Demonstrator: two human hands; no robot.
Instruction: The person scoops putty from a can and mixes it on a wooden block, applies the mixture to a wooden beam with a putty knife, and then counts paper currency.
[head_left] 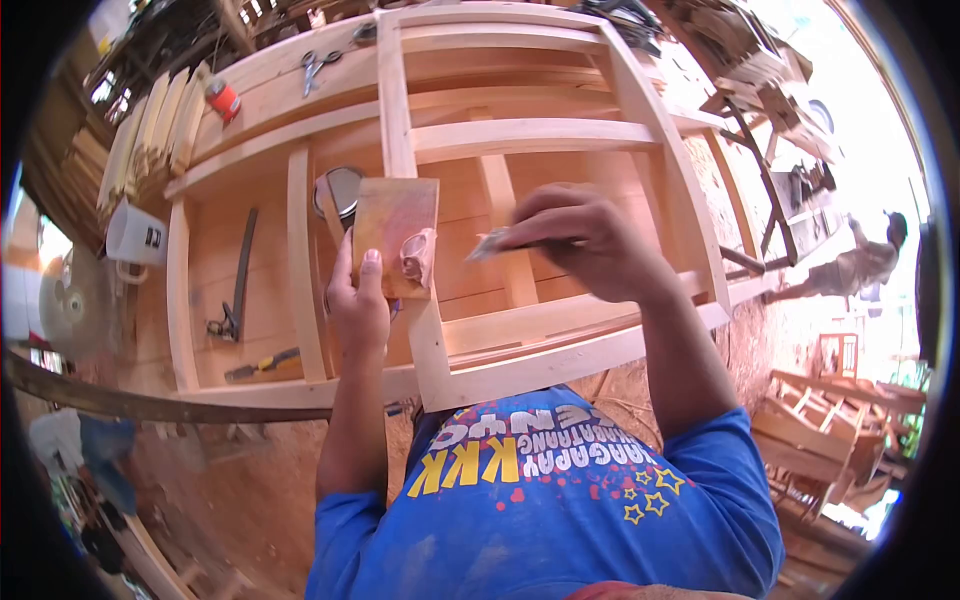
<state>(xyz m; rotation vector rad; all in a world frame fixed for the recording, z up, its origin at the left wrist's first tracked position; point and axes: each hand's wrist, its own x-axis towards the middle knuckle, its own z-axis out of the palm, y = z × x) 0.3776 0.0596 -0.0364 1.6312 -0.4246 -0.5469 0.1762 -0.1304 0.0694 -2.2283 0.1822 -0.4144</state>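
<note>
My left hand (pixel 360 305) is closed on a small flat board (pixel 392 212), its thumb lying on the face. A lump of pinkish putty (pixel 416 262) sits near the board's lower right corner. To the right, my right hand (pixel 585 235) grips a small putty knife (pixel 487 244), blurred by motion, its blade pointing left toward the putty and apart from it. Both hands are above a pale wooden frame (pixel 535 136) with several crosspieces. Behind the board, a round open can (pixel 343 188) is partly hidden.
A larger wooden frame lies beneath, with a clamp (pixel 236 290) and a yellow-black tool (pixel 262 367) inside its left part. Scissors (pixel 318 72) and a red bottle (pixel 222 100) are on the far boards. A white bucket (pixel 136 236) hangs at left. Another person (pixel 862 262) stands far right.
</note>
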